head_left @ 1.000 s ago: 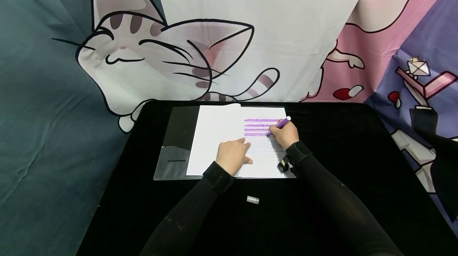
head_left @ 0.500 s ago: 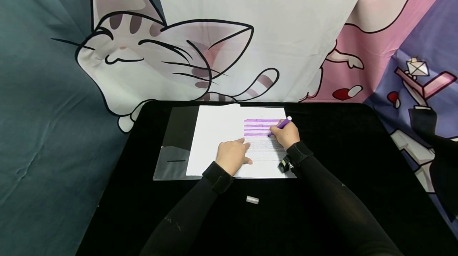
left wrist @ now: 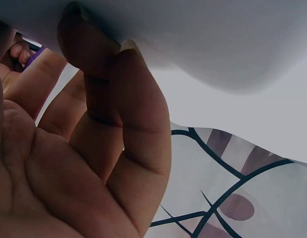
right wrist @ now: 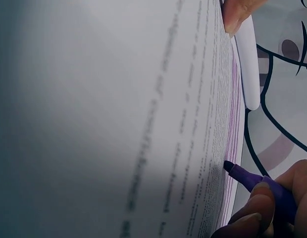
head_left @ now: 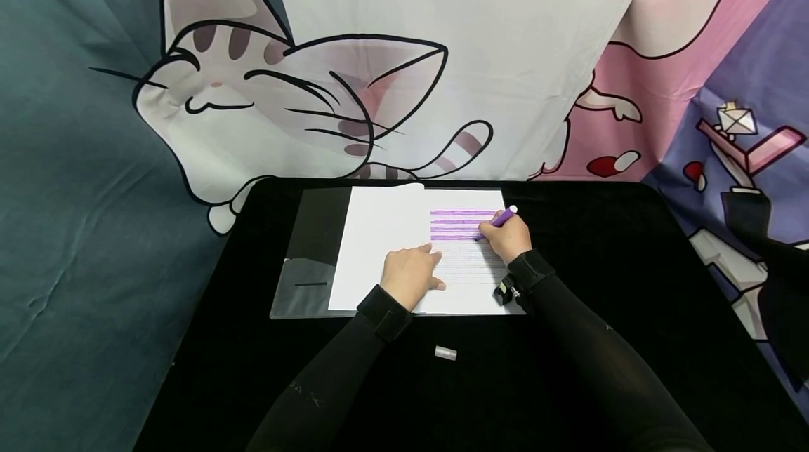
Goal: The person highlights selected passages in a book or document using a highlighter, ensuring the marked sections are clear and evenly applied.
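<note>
A purple highlighter (head_left: 505, 216) is pinched in my right hand (head_left: 510, 238), its dark tip (right wrist: 229, 165) right at the printed page. Several purple lines (head_left: 461, 221) run across the upper part of that right page (head_left: 470, 269). My left hand (head_left: 409, 275) rests on the open book near the fold, fingers bent loosely with the fingertips (left wrist: 128, 49) on the paper. The book's left page (head_left: 373, 227) is blank white. In the right wrist view, the left fingertips (right wrist: 235, 22) show at the page's far side.
A small whitish cap-like cylinder (head_left: 445, 353) lies on the black table (head_left: 600, 227) in front of the book. Under the book's left side extends a clear, dark-looking cover (head_left: 306, 283). Behind the table hangs a cloth with a cartoon cat (head_left: 253, 122).
My right hand has slid slightly to the right along the line with the highlighter. The left hand stays in place on the book.
</note>
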`<control>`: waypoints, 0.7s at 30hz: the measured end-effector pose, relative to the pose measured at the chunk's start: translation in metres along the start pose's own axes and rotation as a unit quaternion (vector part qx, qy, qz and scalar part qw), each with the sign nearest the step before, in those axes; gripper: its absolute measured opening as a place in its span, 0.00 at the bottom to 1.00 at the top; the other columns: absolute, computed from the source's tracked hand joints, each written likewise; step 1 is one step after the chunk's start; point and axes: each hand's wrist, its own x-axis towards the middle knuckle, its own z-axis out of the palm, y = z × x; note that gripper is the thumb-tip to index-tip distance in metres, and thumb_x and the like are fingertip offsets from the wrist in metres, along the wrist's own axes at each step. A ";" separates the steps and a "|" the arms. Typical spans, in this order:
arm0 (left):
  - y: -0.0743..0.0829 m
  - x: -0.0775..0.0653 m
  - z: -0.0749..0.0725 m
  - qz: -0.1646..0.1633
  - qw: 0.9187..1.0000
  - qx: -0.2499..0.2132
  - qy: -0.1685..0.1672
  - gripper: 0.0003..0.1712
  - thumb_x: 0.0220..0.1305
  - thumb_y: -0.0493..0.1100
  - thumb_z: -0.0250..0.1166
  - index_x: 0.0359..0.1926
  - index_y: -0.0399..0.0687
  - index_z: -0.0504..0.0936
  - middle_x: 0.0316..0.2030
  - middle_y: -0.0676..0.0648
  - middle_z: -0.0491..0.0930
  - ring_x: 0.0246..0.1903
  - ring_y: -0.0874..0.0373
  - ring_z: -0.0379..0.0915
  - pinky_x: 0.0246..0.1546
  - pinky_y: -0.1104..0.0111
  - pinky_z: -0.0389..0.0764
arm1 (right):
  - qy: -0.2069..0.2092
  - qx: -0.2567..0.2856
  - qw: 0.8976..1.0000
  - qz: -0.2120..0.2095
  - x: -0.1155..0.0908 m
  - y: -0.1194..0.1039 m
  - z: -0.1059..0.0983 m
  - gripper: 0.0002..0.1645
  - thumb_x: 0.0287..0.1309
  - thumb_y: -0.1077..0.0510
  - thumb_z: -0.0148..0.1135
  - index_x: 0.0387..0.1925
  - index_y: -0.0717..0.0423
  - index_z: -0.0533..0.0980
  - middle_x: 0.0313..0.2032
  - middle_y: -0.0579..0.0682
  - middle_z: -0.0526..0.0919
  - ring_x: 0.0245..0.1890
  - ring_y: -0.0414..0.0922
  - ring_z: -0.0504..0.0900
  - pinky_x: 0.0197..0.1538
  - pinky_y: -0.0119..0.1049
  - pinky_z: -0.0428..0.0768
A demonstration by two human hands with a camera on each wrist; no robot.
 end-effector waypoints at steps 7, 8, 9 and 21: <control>0.000 -0.001 0.001 0.000 1.000 0.000 -0.003 0.42 0.59 0.71 0.80 0.72 0.66 0.88 0.74 0.52 0.85 0.64 0.49 0.92 0.45 0.53 0.95 | -0.010 0.007 1.000 0.019 0.003 0.004 0.000 0.22 0.64 0.49 0.71 0.20 0.46 0.70 0.17 0.46 0.67 0.20 0.49 0.67 0.28 0.43 0.66; 0.000 -0.001 0.000 -0.001 1.000 -0.001 -0.004 0.42 0.59 0.71 0.80 0.72 0.66 0.88 0.74 0.52 0.85 0.64 0.49 0.92 0.46 0.53 0.95 | -0.010 0.008 1.000 0.022 0.003 0.005 0.000 0.21 0.64 0.49 0.71 0.20 0.46 0.70 0.17 0.46 0.67 0.20 0.49 0.68 0.28 0.43 0.66; 0.000 -0.001 0.000 -0.001 1.000 -0.001 -0.005 0.42 0.59 0.71 0.80 0.73 0.66 0.88 0.74 0.52 0.85 0.64 0.49 0.92 0.46 0.53 0.95 | -0.011 0.009 1.000 0.023 0.004 0.005 -0.001 0.21 0.64 0.49 0.71 0.20 0.46 0.71 0.16 0.46 0.68 0.20 0.49 0.68 0.28 0.43 0.66; -0.001 -0.001 -0.001 -0.001 1.000 -0.001 -0.004 0.41 0.60 0.71 0.80 0.72 0.66 0.88 0.74 0.52 0.85 0.64 0.48 0.92 0.45 0.53 0.95 | 0.015 0.009 1.000 0.021 -0.002 -0.001 -0.007 0.20 0.60 0.50 0.72 0.18 0.44 0.72 0.17 0.43 0.71 0.21 0.48 0.71 0.28 0.42 0.67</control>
